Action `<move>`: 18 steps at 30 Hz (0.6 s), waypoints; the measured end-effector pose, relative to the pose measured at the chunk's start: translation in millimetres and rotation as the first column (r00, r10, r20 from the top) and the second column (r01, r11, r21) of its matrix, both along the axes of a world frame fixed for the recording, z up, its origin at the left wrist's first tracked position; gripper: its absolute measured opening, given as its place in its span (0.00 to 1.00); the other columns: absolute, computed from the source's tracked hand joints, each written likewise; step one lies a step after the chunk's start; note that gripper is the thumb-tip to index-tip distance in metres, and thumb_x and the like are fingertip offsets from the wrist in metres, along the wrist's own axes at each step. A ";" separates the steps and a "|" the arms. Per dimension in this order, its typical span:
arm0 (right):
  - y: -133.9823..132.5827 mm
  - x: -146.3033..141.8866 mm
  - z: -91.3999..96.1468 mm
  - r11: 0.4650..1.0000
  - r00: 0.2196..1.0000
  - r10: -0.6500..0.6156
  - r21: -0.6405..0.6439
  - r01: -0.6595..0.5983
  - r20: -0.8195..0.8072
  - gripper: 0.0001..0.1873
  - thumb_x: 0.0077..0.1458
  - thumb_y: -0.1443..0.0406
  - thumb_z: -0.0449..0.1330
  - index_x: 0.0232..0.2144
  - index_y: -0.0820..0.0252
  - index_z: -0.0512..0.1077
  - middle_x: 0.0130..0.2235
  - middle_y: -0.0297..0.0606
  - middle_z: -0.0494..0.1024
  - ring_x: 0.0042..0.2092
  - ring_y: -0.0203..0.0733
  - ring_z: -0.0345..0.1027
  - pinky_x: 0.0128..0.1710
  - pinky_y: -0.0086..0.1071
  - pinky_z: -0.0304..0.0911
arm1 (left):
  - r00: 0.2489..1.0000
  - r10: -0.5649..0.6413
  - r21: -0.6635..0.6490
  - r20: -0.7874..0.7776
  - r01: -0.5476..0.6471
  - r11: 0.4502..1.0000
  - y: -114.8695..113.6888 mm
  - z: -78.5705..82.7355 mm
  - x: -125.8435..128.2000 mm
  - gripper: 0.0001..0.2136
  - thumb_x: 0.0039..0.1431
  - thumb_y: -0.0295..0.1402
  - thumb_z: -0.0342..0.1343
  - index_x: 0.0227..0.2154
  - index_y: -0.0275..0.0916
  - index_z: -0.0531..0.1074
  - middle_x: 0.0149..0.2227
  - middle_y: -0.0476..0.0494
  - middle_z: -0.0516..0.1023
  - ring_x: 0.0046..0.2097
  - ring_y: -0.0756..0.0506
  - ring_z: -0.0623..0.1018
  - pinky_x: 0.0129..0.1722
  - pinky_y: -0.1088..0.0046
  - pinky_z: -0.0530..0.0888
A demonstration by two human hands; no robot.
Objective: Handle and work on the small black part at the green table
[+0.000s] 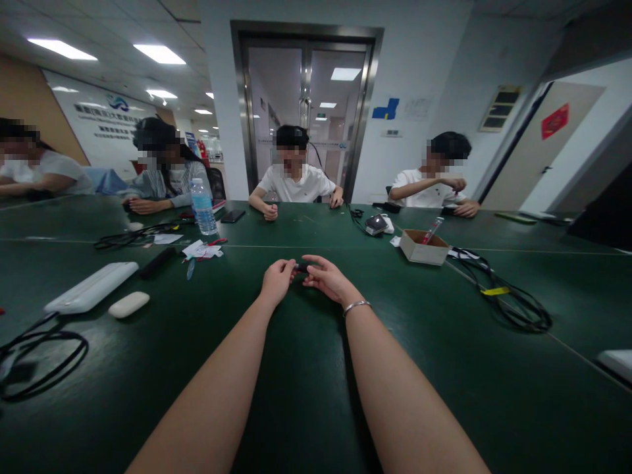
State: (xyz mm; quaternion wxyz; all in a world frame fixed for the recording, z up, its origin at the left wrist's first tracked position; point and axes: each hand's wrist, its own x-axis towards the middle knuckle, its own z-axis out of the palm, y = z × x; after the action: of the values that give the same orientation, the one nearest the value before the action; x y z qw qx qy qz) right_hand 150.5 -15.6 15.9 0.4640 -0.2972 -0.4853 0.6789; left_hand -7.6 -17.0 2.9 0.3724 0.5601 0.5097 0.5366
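Both my arms reach out over the dark green table (pixel 306 368). My left hand (pixel 277 279) and my right hand (pixel 326 276) meet near the table's middle, fingers pinched on a small dark object (pixel 301 267) held between them. I cannot make out what the object is. A silver bracelet (pixel 356 305) sits on my right wrist.
A white keyboard (pixel 91 287) and white mouse (pixel 128 304) lie left, with black cables (pixel 34 355). A water bottle (pixel 203 207), papers and a phone (pixel 232 216) stand farther back. A small cardboard box (pixel 423 246) and coiled cable (pixel 513 303) lie right. Several people sit at the far side.
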 end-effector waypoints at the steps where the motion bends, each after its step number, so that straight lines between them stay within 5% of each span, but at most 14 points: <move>1: -0.4 0.3 0.2 1.000 1.000 0.003 0.000 -0.003 0.001 0.15 0.52 0.74 0.61 0.43 0.60 0.68 0.30 0.33 0.73 0.26 0.32 0.70 0.31 0.29 0.71 | 0.999 0.007 0.000 -0.044 -0.007 1.000 -0.1 -0.5 -0.6 0.14 0.56 0.44 0.51 0.27 0.37 0.70 0.24 0.47 0.72 0.26 0.49 0.71 0.27 0.74 0.67; 11: -1.7 1.7 1.2 0.999 0.999 0.047 0.008 -0.047 0.002 0.13 0.51 0.74 0.61 0.40 0.61 0.70 0.33 0.36 0.75 0.27 0.32 0.70 0.32 0.27 0.70 | 0.897 0.101 0.107 -0.430 -0.061 0.992 -14.5 11.7 1.1 0.18 0.62 0.42 0.43 0.24 0.39 0.70 0.25 0.44 0.73 0.26 0.46 0.70 0.26 0.72 0.61; 18: -1.3 2.9 0.2 0.995 0.996 0.089 0.037 -0.089 -0.004 0.13 0.49 0.73 0.63 0.40 0.61 0.71 0.31 0.34 0.74 0.27 0.32 0.70 0.33 0.27 0.70 | 0.876 0.081 0.027 -0.475 -0.078 0.997 -19.4 19.3 0.7 0.22 0.62 0.43 0.39 0.20 0.39 0.69 0.23 0.42 0.72 0.26 0.44 0.70 0.26 0.71 0.60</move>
State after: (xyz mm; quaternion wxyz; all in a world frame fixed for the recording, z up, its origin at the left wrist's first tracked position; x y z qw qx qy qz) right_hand 153.4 -16.9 16.2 0.4399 -0.2649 -0.5090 0.6908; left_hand -6.9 -36.4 22.2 0.2118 0.6544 0.6061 0.3993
